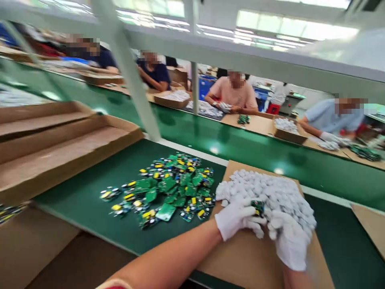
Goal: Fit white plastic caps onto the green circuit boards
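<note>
My left hand (237,218), in a white glove, is closed on a small green circuit board (257,208), gripped between thumb and fingers. To its right, my right hand (290,237), also gloved in white, is at the near edge of a heap of small white pieces (264,186). Its fingers are curled, and whatever they hold blends with the glove and the heap. The heap lies on a flat cardboard sheet (240,261). Left of the sheet spreads a pile of green circuit boards (168,184) with yellow and blue components.
Long cardboard trays (66,144) stand on the left of the dark green table (90,204). A slanted white post (129,68) rises behind it. Beyond a green conveyor (180,128), several people sit at work with boxes of white pieces (173,96). Another cardboard piece (369,228) lies far right.
</note>
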A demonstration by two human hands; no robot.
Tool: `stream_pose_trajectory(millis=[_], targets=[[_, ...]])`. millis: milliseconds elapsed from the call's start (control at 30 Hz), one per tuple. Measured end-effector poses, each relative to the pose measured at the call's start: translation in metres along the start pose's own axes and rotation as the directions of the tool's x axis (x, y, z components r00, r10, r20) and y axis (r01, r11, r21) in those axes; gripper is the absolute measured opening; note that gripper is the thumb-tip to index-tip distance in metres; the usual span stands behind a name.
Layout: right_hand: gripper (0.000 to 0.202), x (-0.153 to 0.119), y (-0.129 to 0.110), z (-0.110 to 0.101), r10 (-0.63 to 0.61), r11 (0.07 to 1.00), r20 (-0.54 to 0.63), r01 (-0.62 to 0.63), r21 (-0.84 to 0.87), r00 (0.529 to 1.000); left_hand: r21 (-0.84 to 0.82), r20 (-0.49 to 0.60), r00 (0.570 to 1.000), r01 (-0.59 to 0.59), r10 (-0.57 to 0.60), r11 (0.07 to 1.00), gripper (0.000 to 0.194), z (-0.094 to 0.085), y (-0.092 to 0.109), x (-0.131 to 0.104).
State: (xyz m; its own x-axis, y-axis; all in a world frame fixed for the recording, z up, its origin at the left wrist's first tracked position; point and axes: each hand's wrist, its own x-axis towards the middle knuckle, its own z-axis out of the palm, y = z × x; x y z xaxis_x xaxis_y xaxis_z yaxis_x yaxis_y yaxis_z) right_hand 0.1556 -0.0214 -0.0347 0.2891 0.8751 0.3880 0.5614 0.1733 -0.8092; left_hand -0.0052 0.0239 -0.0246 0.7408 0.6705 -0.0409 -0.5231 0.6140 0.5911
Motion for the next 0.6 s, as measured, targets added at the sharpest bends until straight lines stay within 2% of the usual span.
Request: stream_pose_trajectory(millis=[100,200,300,367,433,533,600], targets=[[0.032,-0.010,-0.003,-0.010,0.044,0.988,0.035,-0.049,0.145,0.998,-0.012,0.036,0.999,0.023,-0.023,1.000,0.036,0.003,0.005,-0.002],[0.029,-0.009,-0.015,-0.006,0.085,0.930,0.106,-0.117,0.350,0.991,0.040,-0.030,0.999,0.026,-0.024,0.999,0.037,0.006,0.004,-0.005],[0.027,-0.009,-0.021,-0.002,0.089,0.933,0.063,-0.105,0.343,0.994,0.102,-0.089,0.996,0.012,-0.003,0.995,0.038,0.008,0.001,-0.006],[0.020,-0.010,-0.020,-0.002,0.012,0.967,0.017,-0.016,0.253,1.000,0.139,-0.091,0.996,-0.007,0.019,0.990,0.040,0.009,0.001,-0.006],[0.016,-0.010,-0.018,-0.003,-0.122,0.981,-0.008,0.122,0.151,0.992,0.187,-0.090,0.995,-0.019,0.036,0.982,0.041,0.010,0.001,-0.007],[0.016,-0.008,-0.018,-0.004,-0.365,0.931,-0.023,0.365,0.003,0.931,0.252,-0.090,0.994,-0.032,0.056,0.967,0.039,0.012,0.001,-0.007],[0.015,-0.006,-0.019,-0.005,-0.462,0.883,-0.035,0.457,-0.105,0.886,0.272,-0.086,0.994,-0.044,0.070,0.961,0.038,0.013,0.000,-0.008]])
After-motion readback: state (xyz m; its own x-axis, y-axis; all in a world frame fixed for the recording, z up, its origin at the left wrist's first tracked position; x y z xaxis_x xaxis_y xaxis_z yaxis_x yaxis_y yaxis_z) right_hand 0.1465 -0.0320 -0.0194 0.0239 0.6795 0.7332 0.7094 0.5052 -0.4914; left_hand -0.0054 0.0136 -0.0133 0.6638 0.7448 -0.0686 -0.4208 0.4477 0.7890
